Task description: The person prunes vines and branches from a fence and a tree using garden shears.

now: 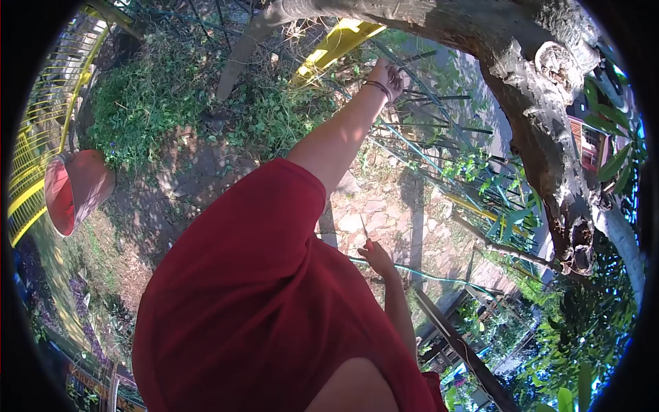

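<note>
My left arm stretches out to the dark green metal fence (439,127), with a bracelet (377,86) at the wrist. My left hand (391,77) is at the fence's far end with its fingers curled; I cannot tell what is between them. Closer to my body, my right hand (379,259) is closed round the red handle of a knife (364,225). Its thin blade points away from me, over the sunlit stone paving (374,206).
A thick tree trunk (542,130) arches across the top and right. Leafy plants (274,123) grow beside a yellow post (336,48). At left stand a red lamp-like cone (79,189) and yellow railing (75,103). A green hose (429,276) crosses the paving.
</note>
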Demonstrator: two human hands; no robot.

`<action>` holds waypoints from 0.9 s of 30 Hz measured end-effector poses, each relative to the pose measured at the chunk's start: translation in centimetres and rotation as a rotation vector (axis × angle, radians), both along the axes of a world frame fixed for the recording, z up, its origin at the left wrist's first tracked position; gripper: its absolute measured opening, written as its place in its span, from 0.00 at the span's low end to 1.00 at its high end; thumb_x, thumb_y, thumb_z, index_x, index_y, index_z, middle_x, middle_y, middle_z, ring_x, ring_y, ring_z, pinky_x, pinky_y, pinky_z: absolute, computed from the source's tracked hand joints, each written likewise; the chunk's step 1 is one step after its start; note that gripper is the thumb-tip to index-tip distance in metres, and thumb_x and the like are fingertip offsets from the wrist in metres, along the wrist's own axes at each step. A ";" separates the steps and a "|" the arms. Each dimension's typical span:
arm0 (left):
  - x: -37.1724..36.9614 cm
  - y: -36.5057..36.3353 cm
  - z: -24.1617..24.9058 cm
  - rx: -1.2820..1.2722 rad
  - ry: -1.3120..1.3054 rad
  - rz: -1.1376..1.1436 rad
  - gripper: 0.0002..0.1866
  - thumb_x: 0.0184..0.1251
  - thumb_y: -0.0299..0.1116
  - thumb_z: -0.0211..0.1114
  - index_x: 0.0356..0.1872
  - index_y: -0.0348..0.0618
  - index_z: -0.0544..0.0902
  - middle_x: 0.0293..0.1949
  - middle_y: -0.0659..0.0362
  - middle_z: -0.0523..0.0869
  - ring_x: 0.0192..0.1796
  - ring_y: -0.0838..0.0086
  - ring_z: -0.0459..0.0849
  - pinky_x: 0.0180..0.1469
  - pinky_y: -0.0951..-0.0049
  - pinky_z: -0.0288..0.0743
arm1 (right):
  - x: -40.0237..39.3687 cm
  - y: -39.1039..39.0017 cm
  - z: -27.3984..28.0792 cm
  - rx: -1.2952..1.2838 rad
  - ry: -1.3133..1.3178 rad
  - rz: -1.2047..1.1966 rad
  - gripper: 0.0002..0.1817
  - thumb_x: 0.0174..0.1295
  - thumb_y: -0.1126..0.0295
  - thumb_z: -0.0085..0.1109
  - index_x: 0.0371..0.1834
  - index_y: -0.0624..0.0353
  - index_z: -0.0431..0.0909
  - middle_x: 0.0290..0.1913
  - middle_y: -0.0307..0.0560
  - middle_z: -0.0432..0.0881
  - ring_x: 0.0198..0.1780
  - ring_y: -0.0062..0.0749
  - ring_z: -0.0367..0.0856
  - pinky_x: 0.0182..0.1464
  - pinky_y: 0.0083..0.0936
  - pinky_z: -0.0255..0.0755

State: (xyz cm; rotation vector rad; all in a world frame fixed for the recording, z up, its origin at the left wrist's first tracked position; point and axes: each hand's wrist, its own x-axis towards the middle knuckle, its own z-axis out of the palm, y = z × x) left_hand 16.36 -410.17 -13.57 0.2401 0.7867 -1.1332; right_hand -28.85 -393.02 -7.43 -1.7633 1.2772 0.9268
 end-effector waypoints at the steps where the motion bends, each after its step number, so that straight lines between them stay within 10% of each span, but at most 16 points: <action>1: 0.1 0.0 0.0 0.001 -0.001 0.001 0.07 0.61 0.36 0.55 0.27 0.46 0.73 0.25 0.63 0.74 0.29 0.73 0.70 0.39 0.67 0.68 | 0.0 -0.1 -0.1 0.003 0.002 -0.005 0.31 0.58 0.48 0.62 0.50 0.67 0.74 0.44 0.55 0.81 0.48 0.42 0.79 0.51 0.34 0.70; 7: -2.0 0.6 0.7 -0.484 0.256 0.376 0.09 0.62 0.33 0.46 0.23 0.45 0.67 0.18 0.62 0.65 0.27 0.70 0.65 0.38 0.68 0.65 | 1.6 -0.8 1.3 0.005 0.030 -0.054 0.30 0.58 0.49 0.62 0.49 0.67 0.74 0.45 0.55 0.81 0.48 0.42 0.80 0.51 0.33 0.70; 12: -3.3 7.9 -2.8 0.083 -0.412 -0.273 0.13 0.67 0.44 0.46 0.23 0.56 0.67 0.14 0.73 0.60 0.17 0.81 0.57 0.19 0.79 0.51 | 2.2 -2.0 2.0 -0.030 0.020 -0.042 0.28 0.59 0.50 0.62 0.48 0.66 0.74 0.42 0.54 0.81 0.46 0.40 0.80 0.49 0.32 0.71; 16: -1.9 10.2 -14.0 -0.237 -0.601 -0.403 0.10 0.70 0.40 0.54 0.29 0.50 0.73 0.24 0.67 0.75 0.26 0.73 0.74 0.26 0.70 0.67 | 2.7 -4.8 0.7 0.104 -0.025 -0.113 0.25 0.62 0.53 0.60 0.48 0.66 0.75 0.38 0.48 0.79 0.40 0.33 0.79 0.43 0.28 0.73; 20: -2.8 10.3 -11.8 0.340 -2.147 -0.009 0.09 0.70 0.25 0.50 0.26 0.44 0.70 0.21 0.64 0.69 0.22 0.78 0.70 0.25 0.71 0.67 | 8.9 -9.8 1.6 0.112 -0.192 -0.116 0.26 0.62 0.48 0.60 0.44 0.64 0.75 0.35 0.46 0.79 0.33 0.29 0.77 0.40 0.28 0.72; 23: -2.2 10.4 -11.4 0.696 -2.578 0.283 0.10 0.72 0.28 0.49 0.27 0.42 0.71 0.22 0.62 0.69 0.24 0.74 0.68 0.31 0.68 0.67 | 16.8 -14.3 2.8 0.033 -0.165 -0.067 0.30 0.63 0.43 0.56 0.45 0.65 0.75 0.36 0.47 0.80 0.34 0.29 0.78 0.38 0.27 0.71; 25: -1.9 11.4 -9.0 0.259 -1.315 -0.521 0.13 0.72 0.34 0.49 0.26 0.42 0.72 0.22 0.61 0.69 0.25 0.73 0.66 0.33 0.73 0.65 | 21.4 -17.7 1.9 0.060 -0.131 -0.003 0.31 0.63 0.41 0.55 0.46 0.65 0.75 0.34 0.48 0.80 0.31 0.29 0.79 0.33 0.27 0.71; 27: -1.2 12.4 -6.7 0.268 -1.408 -0.555 0.17 0.72 0.41 0.47 0.25 0.42 0.73 0.23 0.60 0.69 0.26 0.73 0.65 0.35 0.73 0.64 | 25.3 -20.4 0.1 0.059 -0.144 0.021 0.31 0.63 0.42 0.55 0.46 0.65 0.75 0.31 0.49 0.79 0.27 0.30 0.78 0.28 0.27 0.69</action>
